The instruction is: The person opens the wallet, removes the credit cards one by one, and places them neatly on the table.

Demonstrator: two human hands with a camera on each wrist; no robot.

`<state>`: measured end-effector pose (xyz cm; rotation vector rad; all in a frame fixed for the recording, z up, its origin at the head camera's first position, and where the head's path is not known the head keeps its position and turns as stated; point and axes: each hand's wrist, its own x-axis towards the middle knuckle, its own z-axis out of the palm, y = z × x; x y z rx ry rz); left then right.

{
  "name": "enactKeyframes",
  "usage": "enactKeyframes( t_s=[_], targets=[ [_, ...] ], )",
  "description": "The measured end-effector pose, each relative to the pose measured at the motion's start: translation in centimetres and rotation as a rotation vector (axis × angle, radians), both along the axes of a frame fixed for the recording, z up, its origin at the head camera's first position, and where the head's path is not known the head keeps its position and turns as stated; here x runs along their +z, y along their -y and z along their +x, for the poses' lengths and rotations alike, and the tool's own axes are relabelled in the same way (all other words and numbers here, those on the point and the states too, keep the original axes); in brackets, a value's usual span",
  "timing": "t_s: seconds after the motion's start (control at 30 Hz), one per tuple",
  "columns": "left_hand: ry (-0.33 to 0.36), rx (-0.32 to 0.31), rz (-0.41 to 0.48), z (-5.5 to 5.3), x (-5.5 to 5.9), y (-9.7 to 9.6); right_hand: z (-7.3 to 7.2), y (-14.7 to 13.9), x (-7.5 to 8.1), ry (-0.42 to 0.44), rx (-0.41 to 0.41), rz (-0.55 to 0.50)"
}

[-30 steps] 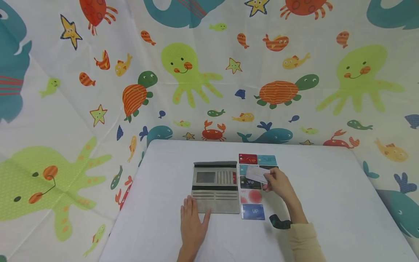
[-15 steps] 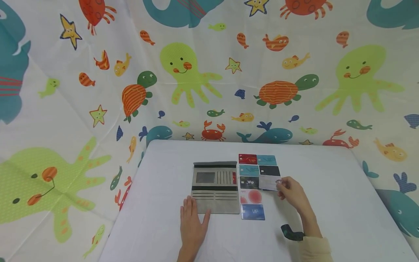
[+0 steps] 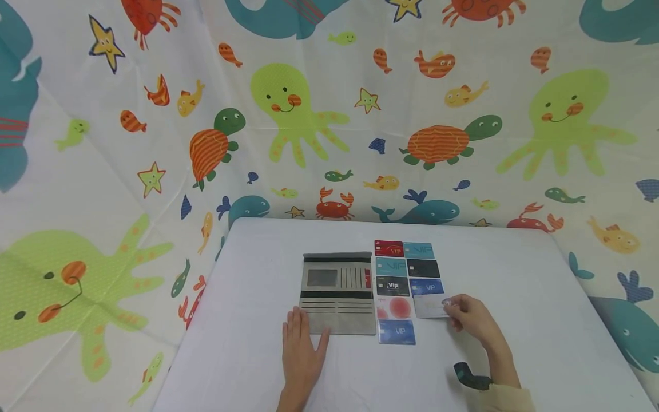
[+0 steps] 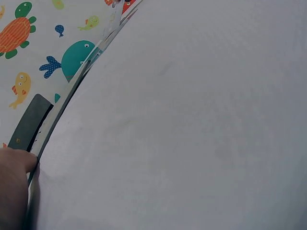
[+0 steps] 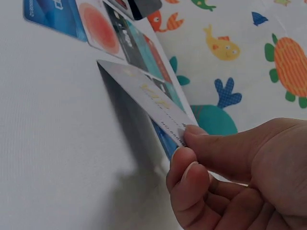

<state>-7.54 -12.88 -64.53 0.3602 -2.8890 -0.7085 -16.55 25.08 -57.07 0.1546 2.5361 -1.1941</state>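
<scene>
My right hand pinches a pale silver card by its right end, thumb on top. In the right wrist view this card tilts, with its far corner low near the table and gold VIP lettering on its face. It sits just below a blue VIP card and right of a white card with a red circle. My left hand lies flat with fingers spread, its fingertips on the lower left of an open grey wallet. The left wrist view shows the thumb side at the wallet's edge.
Two columns of cards lie right of the wallet: a red VIP card, teal cards, a black card, a dark Vip card and a lower blue card. Behind the white table hangs a sea-animal curtain.
My right hand has carried the silver card from above the upper cards down and right, past the blue VIP card, which is now uncovered. The left hand has stayed on the wallet.
</scene>
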Motion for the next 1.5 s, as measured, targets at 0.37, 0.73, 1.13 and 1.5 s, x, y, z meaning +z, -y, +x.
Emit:
enactKeyframes(
  t_s=[0.37,0.73,1.13,1.5],
  targets=[
    [-0.009,0.000,-0.002,0.0,0.1,0.0,-0.1,0.2,-1.1,0.004,-0.042,0.141],
    [-0.037,0.004,0.007,0.1,0.0,0.0,-0.2,1.4,-0.7,-0.027,-0.080,0.220],
    [-0.028,-0.004,0.004,0.2,0.1,0.0,-0.3,2.3,-0.8,-0.047,-0.117,0.260],
    [-0.025,0.007,0.011,0.2,0.3,-0.1,-0.3,2.7,-1.5,-0.075,-0.128,0.252]
  ],
)
